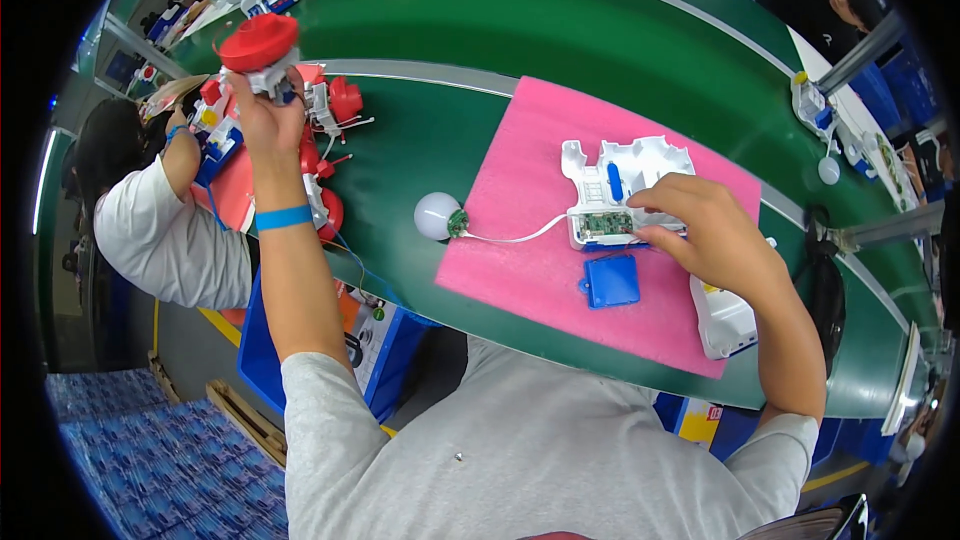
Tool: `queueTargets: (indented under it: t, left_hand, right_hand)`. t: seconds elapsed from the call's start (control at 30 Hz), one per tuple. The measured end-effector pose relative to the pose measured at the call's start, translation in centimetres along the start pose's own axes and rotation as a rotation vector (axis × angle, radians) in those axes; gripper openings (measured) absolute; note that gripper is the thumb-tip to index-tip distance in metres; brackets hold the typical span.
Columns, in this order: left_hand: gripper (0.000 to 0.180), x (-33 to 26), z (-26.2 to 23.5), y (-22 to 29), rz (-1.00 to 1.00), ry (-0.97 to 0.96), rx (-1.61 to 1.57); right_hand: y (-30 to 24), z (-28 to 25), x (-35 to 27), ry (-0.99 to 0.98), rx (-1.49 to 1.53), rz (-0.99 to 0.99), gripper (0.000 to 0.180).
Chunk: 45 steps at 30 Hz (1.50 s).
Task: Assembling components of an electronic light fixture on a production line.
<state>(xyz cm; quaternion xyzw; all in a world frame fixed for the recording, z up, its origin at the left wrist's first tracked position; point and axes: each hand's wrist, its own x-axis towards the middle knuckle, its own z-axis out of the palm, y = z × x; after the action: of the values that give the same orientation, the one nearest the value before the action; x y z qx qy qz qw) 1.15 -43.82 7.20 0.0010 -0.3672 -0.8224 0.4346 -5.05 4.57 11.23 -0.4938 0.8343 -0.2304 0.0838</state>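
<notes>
Gripping a red-capped plastic unit (262, 52), left hand (262, 110); right hand (700, 220) pinching the white casing (625, 165).

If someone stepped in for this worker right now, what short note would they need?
Left hand: raised over the belt's left end, gripping a red-and-white part.
Right hand: fingertips on the open white casing on the pink mat.
Circuit board sits in the casing; a wire runs to the white bulb on the green belt.
Blue cover lies loose on the mat.
Done: board seated. Left: casing open, cover off.
</notes>
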Motion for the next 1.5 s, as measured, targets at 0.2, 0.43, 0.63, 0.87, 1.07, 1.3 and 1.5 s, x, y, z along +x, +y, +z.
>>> queueTargets:
  t: [0.2,0.43,0.63,0.87,1.07,1.3,1.5]
  left_hand:
    - [0.064,3.1,1.3,2.8,-0.074,-0.392,-0.342]
    - [0.062,-1.9,9.1,-0.1,-0.274,-0.541,-0.471]
    - [0.067,-8.1,14.6,-3.8,-0.442,-0.617,-0.595]
    - [0.059,-12.0,19.4,-4.4,-0.264,-0.159,-0.450]
    - [0.058,-10.5,12.6,-8.8,-0.471,-0.485,-0.592]
    - [0.061,-13.9,12.9,-13.0,-0.626,-0.463,-0.755]
    - [0.059,-14.4,12.7,-13.5,-0.605,-0.355,-0.654]
  right_hand:
    - [0.0,1.0,3.5,-0.007,0.018,-0.091,0.025]
    - [-1.5,1.3,9.2,0.310,0.143,-0.126,0.047]
    - [-2.1,3.2,12.1,0.349,0.257,-0.190,0.067]
    - [-0.1,2.2,4.1,-0.118,1.076,0.128,0.031]
    - [0.4,0.7,-0.7,-0.107,1.487,0.221,0.028]
    - [0.5,1.6,-2.0,-0.190,1.503,0.269,0.028]
    - [-1.7,-0.4,-2.6,0.041,0.993,0.305,0.027]
